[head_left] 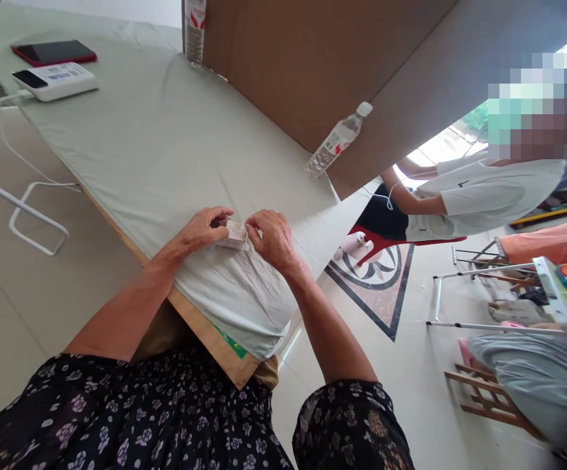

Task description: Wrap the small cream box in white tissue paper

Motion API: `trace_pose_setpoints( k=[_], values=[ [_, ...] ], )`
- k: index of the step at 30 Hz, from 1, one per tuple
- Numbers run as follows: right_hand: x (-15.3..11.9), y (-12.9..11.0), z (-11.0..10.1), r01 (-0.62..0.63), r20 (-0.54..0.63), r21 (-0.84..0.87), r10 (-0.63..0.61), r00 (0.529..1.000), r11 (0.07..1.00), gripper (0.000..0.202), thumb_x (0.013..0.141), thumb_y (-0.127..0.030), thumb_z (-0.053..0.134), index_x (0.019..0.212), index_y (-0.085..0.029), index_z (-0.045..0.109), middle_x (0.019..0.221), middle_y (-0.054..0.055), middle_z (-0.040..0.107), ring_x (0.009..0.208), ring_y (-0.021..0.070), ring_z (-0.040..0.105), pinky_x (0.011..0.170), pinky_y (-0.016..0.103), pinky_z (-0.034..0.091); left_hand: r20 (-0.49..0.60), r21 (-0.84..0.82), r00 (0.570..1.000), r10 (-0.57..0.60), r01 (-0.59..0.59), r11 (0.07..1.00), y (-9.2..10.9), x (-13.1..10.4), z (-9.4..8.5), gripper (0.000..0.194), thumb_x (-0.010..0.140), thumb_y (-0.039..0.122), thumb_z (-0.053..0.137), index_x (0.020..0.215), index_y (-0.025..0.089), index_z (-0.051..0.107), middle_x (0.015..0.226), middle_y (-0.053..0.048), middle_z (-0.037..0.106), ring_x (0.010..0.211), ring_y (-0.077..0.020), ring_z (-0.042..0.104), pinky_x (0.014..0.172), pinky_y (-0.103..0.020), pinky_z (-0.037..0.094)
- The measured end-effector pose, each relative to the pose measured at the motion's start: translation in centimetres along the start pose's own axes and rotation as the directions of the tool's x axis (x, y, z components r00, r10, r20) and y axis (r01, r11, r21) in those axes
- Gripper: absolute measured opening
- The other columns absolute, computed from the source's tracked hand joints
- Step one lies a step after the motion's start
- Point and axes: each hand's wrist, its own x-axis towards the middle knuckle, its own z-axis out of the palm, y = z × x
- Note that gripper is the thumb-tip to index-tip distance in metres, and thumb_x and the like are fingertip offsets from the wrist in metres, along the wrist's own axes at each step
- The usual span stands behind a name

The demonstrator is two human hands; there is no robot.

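Note:
A small pale box-like object (235, 232) with a patterned top rests on the cloth-covered table (175, 150), between my two hands. My left hand (208, 228) is closed on its left side, thumb and fingers around the end. At its right end my right hand (269, 236) has its thumb and forefinger pinched together, close to the object's corner. Whatever those fingertips hold, if anything, is too small to make out.
A clear bottle (335, 147) stands right of centre by a brown panel (303, 65); another bottle (195, 36) stands farther back. A white device (58, 79) with a cable and a phone (55, 51) lie back left. A seated person (483, 192) is at right.

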Motion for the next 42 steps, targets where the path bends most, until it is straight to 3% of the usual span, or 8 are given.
trace_pose_setpoints(
  k=[6, 11, 15, 23, 29, 33, 37, 42],
  values=[
    [-0.6, 0.4, -1.1, 0.106, 0.055, 0.032, -0.107, 0.993, 0.994, 0.017, 0.103, -0.022, 0.058, 0.106, -0.021, 0.075, 0.106, 0.007, 0.076, 0.098, 0.0212, 0.062, 0.086, 0.035, 0.034, -0.001, -0.004, 1.000, 0.003, -0.003, 1.000, 0.2, -0.1, 0.1, 0.074, 0.066, 0.044, 0.058, 0.131, 0.013, 0.070, 0.117, -0.011, 0.072, 0.109, -0.0288, 0.067, 0.105, -0.045, 0.053],
    [-0.1, -0.8, -0.7, 0.222, 0.176, -0.172, -0.191, 0.966, 0.960, 0.024, 0.105, -0.020, 0.053, 0.095, -0.020, 0.076, 0.097, 0.007, 0.075, 0.088, 0.0209, 0.058, 0.082, 0.037, 0.030, -0.014, 0.014, 1.000, 0.002, -0.002, 1.000, 0.3, -0.2, 0.1, 0.075, 0.065, 0.044, 0.057, 0.132, 0.012, 0.070, 0.120, -0.012, 0.072, 0.112, -0.0293, 0.067, 0.105, -0.045, 0.053],
    [0.6, -1.4, -0.2, 0.232, 0.190, -0.247, -0.188, 0.964, 0.941, 0.027, 0.105, -0.016, 0.049, 0.094, -0.018, 0.073, 0.093, 0.009, 0.073, 0.088, 0.0220, 0.056, 0.082, 0.038, 0.029, -0.019, 0.043, 1.000, 0.006, -0.005, 0.999, 0.3, -0.1, 0.1, 0.074, 0.065, 0.042, 0.055, 0.130, 0.013, 0.071, 0.116, -0.011, 0.074, 0.109, -0.0286, 0.067, 0.104, -0.044, 0.053],
    [1.2, -0.5, -0.4, 0.041, 0.077, -0.118, -0.032, 0.997, 0.992, 0.020, 0.101, -0.017, 0.047, 0.097, -0.019, 0.067, 0.098, 0.009, 0.072, 0.092, 0.0228, 0.059, 0.083, 0.036, 0.031, -0.014, 0.049, 1.000, -0.001, 0.001, 0.999, 0.1, 0.0, 0.1, 0.070, 0.066, 0.040, 0.058, 0.130, 0.017, 0.071, 0.121, -0.009, 0.073, 0.116, -0.0294, 0.064, 0.109, -0.045, 0.050],
    [2.5, -0.7, -1.7, 0.041, 0.118, -0.085, -0.031, 0.993, 0.996, 0.018, 0.098, -0.017, 0.049, 0.094, -0.020, 0.066, 0.095, 0.009, 0.072, 0.091, 0.0233, 0.059, 0.083, 0.037, 0.031, -0.068, -0.001, 0.996, 0.048, -0.049, 0.999, 0.3, -0.1, 0.3, 0.056, 0.075, 0.050, 0.064, 0.120, 0.018, 0.075, 0.121, -0.010, 0.073, 0.113, -0.0288, 0.066, 0.105, -0.044, 0.052],
    [2.9, -0.8, -2.0, 0.040, 0.137, -0.026, -0.036, 0.990, 0.999, 0.018, 0.098, -0.017, 0.049, 0.091, -0.020, 0.066, 0.091, 0.007, 0.072, 0.087, 0.0214, 0.059, 0.083, 0.036, 0.032, -0.132, -0.035, 0.980, 0.149, -0.155, 0.987, 0.6, -0.2, 0.7, 0.040, 0.079, 0.044, 0.064, 0.108, 0.021, 0.077, 0.124, -0.010, 0.071, 0.117, -0.0262, 0.064, 0.103, -0.040, 0.052],
    [2.4, -0.4, -2.1, -0.006, 0.090, 0.131, -0.006, 0.996, 0.991, 0.019, 0.099, -0.020, 0.050, 0.092, -0.020, 0.068, 0.095, 0.005, 0.074, 0.088, 0.0193, 0.062, 0.088, 0.036, 0.036, -0.153, -0.087, 0.977, 0.151, -0.166, 0.982, 0.8, -0.1, 1.0, 0.026, 0.082, 0.041, 0.063, 0.089, 0.019, 0.075, 0.122, -0.011, 0.071, 0.113, -0.0246, 0.065, 0.101, -0.040, 0.051],
    [1.2, 0.4, -1.4, -0.021, 0.034, 0.332, 0.010, 0.999, 0.943, 0.020, 0.097, -0.031, 0.065, 0.112, -0.020, 0.070, 0.112, 0.006, 0.076, 0.090, 0.0173, 0.067, 0.090, 0.034, 0.044, -0.160, -0.129, 0.980, 0.121, -0.143, 0.981, 0.9, -0.2, 0.8, 0.025, 0.082, 0.042, 0.064, 0.084, 0.019, 0.071, 0.121, -0.010, 0.072, 0.108, -0.0228, 0.066, 0.100, -0.039, 0.052]
  ],
)
